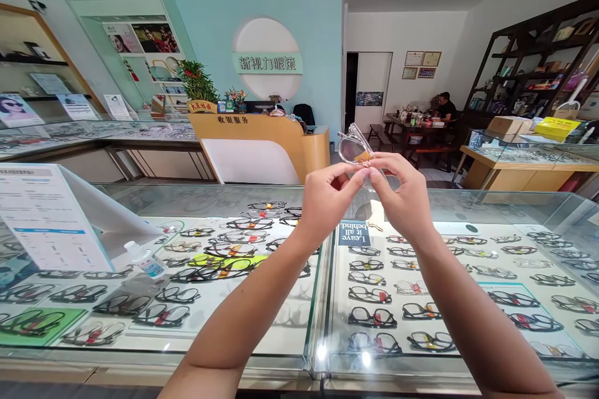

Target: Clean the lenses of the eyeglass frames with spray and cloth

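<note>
Both my hands are raised above a glass display counter [322, 299]. My left hand [327, 196] and my right hand [405, 196] pinch a pair of clear-framed glasses [354, 146] between their fingertips. The glasses are tilted, one lens showing above my fingers, with a small orange tag by the frame. Both hands are closed around the frame's lower part, which my fingers hide.
Under the counter glass lie rows of several spectacle frames [374, 318]. A small spray bottle [145, 260] and a standing sign [44, 218] are at the left. A reception desk [262, 143] stands behind; a person sits at a far table [444, 108]. Shelves line the right wall.
</note>
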A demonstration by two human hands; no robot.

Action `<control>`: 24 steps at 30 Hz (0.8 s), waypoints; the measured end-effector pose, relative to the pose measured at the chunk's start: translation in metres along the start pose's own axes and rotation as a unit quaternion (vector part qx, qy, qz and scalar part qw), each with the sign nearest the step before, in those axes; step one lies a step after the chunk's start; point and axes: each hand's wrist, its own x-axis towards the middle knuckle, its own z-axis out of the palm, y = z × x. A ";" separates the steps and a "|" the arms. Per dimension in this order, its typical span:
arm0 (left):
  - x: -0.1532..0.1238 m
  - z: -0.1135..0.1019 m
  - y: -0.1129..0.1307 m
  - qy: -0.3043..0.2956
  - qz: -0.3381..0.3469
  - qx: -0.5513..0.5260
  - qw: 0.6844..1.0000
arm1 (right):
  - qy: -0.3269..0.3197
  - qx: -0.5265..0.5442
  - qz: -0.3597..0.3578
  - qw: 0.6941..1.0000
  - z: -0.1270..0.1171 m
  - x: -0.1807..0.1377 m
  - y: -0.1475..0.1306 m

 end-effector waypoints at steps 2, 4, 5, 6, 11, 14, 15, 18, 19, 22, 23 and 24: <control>0.003 -0.001 -0.003 0.015 -0.015 -0.008 1.000 | -0.012 -0.021 -0.014 1.000 0.002 -0.003 -0.003; 0.007 -0.005 -0.006 0.032 -0.022 -0.017 0.999 | -0.031 -0.036 -0.023 0.999 0.002 -0.005 -0.006; 0.010 -0.007 -0.007 0.038 -0.025 -0.023 0.999 | -0.040 -0.041 -0.025 0.998 0.003 -0.006 -0.008; 0.012 -0.010 -0.008 0.040 -0.028 -0.029 0.998 | -0.047 -0.042 -0.026 0.998 0.003 -0.007 -0.009; 0.023 -0.034 -0.005 0.003 -0.040 -0.018 0.999 | -0.055 -0.028 -0.039 0.997 -0.003 -0.004 -0.016; 0.026 -0.056 -0.002 -0.060 -0.051 0.042 0.996 | -0.035 -0.034 -0.007 0.999 -0.013 -0.004 -0.009; 0.026 -0.064 -0.003 -0.090 -0.059 0.075 0.991 | -0.039 -0.039 0.015 0.998 -0.016 -0.007 -0.002; 0.025 -0.088 -0.018 -0.195 -0.081 0.190 0.959 | -0.077 -0.075 0.061 0.992 -0.026 -0.029 0.029; 0.025 -0.095 -0.028 -0.230 -0.087 0.225 0.943 | -0.090 -0.090 0.075 0.989 -0.029 -0.039 0.042; 0.022 -0.113 -0.064 -0.333 -0.118 0.315 0.881 | -0.092 -0.121 0.132 0.979 -0.036 -0.069 0.083; 0.020 -0.118 -0.077 -0.362 -0.133 0.340 0.858 | -0.088 -0.138 0.146 0.976 -0.038 -0.077 0.095; 0.019 -0.122 -0.090 -0.386 -0.147 0.365 0.834 | -0.096 -0.151 0.157 0.971 -0.039 -0.083 0.106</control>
